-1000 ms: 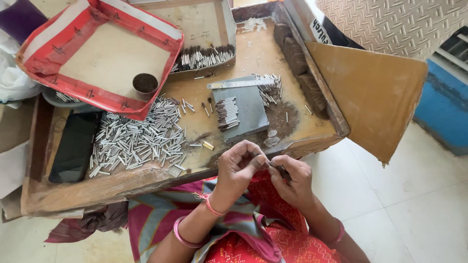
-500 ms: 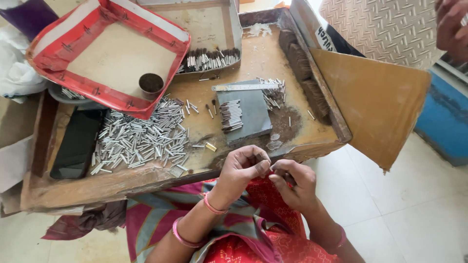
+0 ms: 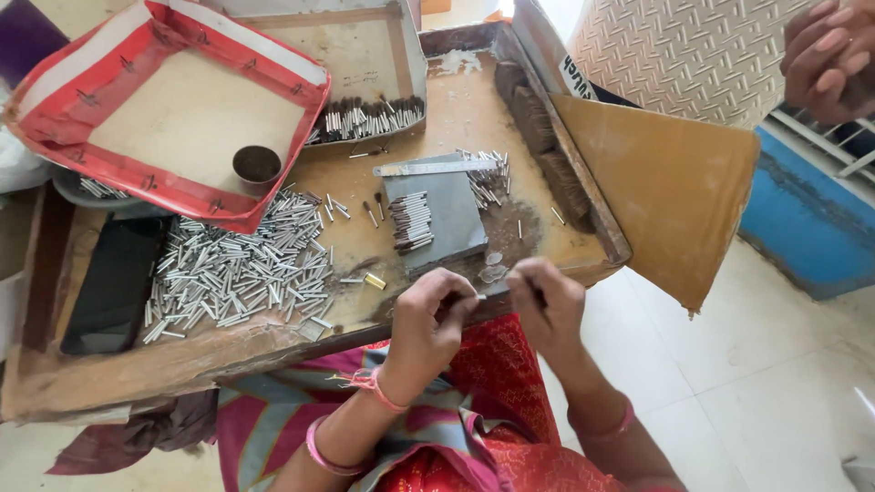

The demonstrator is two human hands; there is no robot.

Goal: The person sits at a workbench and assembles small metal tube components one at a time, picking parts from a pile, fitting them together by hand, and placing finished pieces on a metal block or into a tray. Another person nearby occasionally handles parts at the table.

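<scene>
Both hands (image 3: 492,305) pinch small silver tube (image 3: 480,296); tube pile (image 3: 232,273) left, grey block (image 3: 442,214) ahead.

A red-edged tray (image 3: 64,100) sits tilted at the tabletop's (image 3: 465,100) far left, with a small dark cup (image 3: 257,165) inside near its lower corner. Below it lies a heap of silvery tubes (image 3: 232,273), spread loosely. A black phone (image 3: 114,287) lies just left of the heap. Near the middle, a grey slab (image 3: 451,223) carries a short row of dark-tipped sticks (image 3: 411,221), and a metal ruler (image 3: 436,167) rests along its far edge. Further back, a shallow box (image 3: 365,55) holds another row of sticks (image 3: 369,118). A brown board (image 3: 661,182) leans off the right side. Another person's hand (image 3: 834,55) shows at the upper right corner.
</scene>
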